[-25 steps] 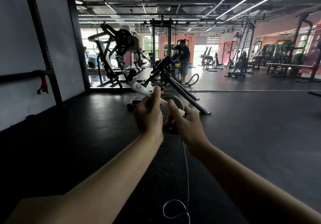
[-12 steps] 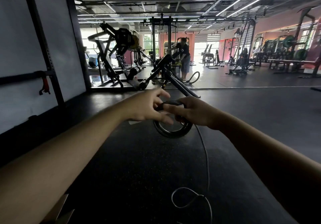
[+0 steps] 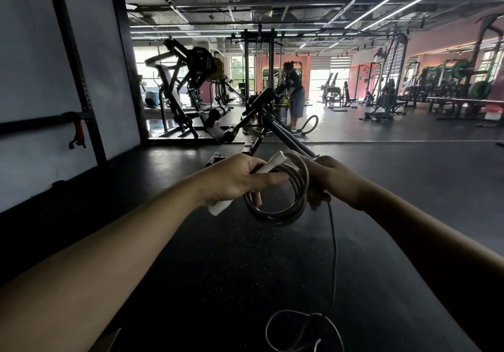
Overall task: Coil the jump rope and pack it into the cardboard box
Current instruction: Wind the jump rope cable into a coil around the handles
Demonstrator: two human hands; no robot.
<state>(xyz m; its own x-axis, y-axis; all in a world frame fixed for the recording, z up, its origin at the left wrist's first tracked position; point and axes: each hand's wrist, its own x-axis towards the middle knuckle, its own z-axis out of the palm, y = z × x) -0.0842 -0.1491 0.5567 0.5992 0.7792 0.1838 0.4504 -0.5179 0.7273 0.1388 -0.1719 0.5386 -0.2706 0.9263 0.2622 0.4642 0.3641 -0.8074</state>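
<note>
My left hand (image 3: 234,178) grips a white jump rope handle (image 3: 270,164) together with several dark loops of the jump rope coil (image 3: 281,209), held out at chest height. My right hand (image 3: 327,179) pinches the right side of the coil. From it a loose length of rope (image 3: 333,256) drops to the floor and ends in a slack loop (image 3: 300,330). A brown corner of the cardboard box (image 3: 105,342) shows at the bottom left edge; the rest of it is out of frame.
Dark rubber gym floor (image 3: 231,269) stretches ahead. A black bench frame (image 3: 272,128) stands just beyond my hands, weight machines (image 3: 191,89) behind it. A person (image 3: 294,97) stands far back. A wall with a rack upright (image 3: 79,78) runs along the left.
The coil has gained loops and now hangs as a wider ring. The white handle, hidden half a second ago, shows again in my left hand. The slack loop on the floor has shrunk.
</note>
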